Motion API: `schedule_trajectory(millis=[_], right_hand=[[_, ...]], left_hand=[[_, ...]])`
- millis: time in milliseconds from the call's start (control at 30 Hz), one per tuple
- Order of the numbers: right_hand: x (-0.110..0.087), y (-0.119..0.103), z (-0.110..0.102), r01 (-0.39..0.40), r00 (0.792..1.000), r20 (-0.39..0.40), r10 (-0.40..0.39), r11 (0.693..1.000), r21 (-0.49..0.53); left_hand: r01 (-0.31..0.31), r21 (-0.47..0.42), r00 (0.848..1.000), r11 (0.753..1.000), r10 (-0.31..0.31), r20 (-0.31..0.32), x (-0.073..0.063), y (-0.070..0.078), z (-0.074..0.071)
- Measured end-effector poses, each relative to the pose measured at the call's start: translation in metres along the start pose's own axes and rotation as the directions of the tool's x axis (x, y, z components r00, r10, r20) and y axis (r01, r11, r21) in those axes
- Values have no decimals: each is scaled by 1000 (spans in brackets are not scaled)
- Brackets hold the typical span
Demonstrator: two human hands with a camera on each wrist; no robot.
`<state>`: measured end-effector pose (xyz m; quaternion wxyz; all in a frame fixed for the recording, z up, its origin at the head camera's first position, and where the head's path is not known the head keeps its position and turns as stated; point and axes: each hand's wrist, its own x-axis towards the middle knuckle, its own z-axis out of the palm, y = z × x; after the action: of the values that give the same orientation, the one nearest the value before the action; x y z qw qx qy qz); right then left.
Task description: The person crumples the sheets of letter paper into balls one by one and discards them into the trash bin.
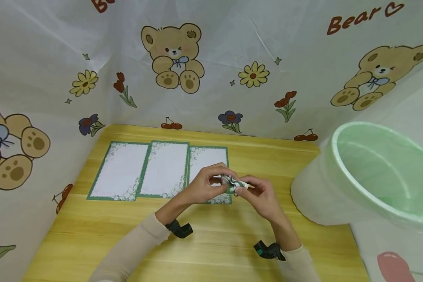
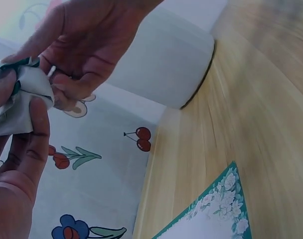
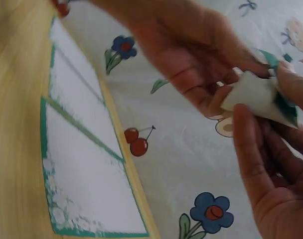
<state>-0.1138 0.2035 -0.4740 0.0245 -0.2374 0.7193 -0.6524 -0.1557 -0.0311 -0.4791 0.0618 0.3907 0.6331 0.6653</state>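
Both hands meet above the table around a crumpled sheet of paper (image 1: 237, 185), white with green border parts. My left hand (image 1: 208, 184) pinches its left side between thumb and fingers; my right hand (image 1: 262, 194) grips the right side. In the left wrist view the crumpled paper (image 2: 27, 97) is a compact folded wad with fingertips on it from both sides. The right wrist view shows the same wad (image 3: 261, 97), a dark green corner sticking out. Behind the left hand lies the rightmost of three flat sheets (image 1: 206, 156), partly covered by the hands.
Two more flat sheets with green floral borders, one at left (image 1: 121, 170) and one in the middle (image 1: 165, 168), lie side by side on the wooden table (image 1: 211, 243). A tall pale green bin (image 1: 324, 188) stands at the right. Bear-printed cloth (image 1: 218, 51) hangs behind.
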Motion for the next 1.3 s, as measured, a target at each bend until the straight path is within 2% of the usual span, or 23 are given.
schedule_trajectory(millis=[67,167,300,567,700,800,900,967,1033,1100,1200,1300], right_hand=[[0,-2,4,83,996,-7,-84,991,-106],[2,-2,9,196,980,6,-201,950,-241],[5,-1,14,274,959,16,-282,917,-290],[4,2,15,303,947,-17,-320,911,-281],[7,3,13,335,936,-28,-350,914,-229],[8,3,11,355,932,-7,-363,914,-195],[8,0,9,330,942,10,-336,919,-217],[7,-3,8,315,947,21,-322,909,-272],[6,-6,6,309,948,40,-316,882,-356],[6,-8,4,326,941,71,-330,836,-442],[5,-11,1,335,938,118,-327,757,-561],[3,-15,-2,321,942,143,-304,686,-653]], left_hand=[[5,-11,1000,1000,-5,-6,0,0,0],[3,-36,1000,999,-3,-3,0,-1,-2],[-3,-64,1000,998,5,28,-1,1,-7],[18,-123,998,992,-10,69,-1,3,-6],[-13,-136,996,991,25,87,2,2,-6],[-18,-160,994,987,35,104,3,2,-8],[7,-181,994,983,13,109,4,5,-11],[47,-192,994,980,-28,103,4,7,-13],[103,-178,993,979,-90,81,4,8,-14],[169,-155,985,973,-161,61,4,9,-15],[271,-89,962,959,-266,56,2,8,-14],[335,-48,940,941,-331,77,0,6,-13]])
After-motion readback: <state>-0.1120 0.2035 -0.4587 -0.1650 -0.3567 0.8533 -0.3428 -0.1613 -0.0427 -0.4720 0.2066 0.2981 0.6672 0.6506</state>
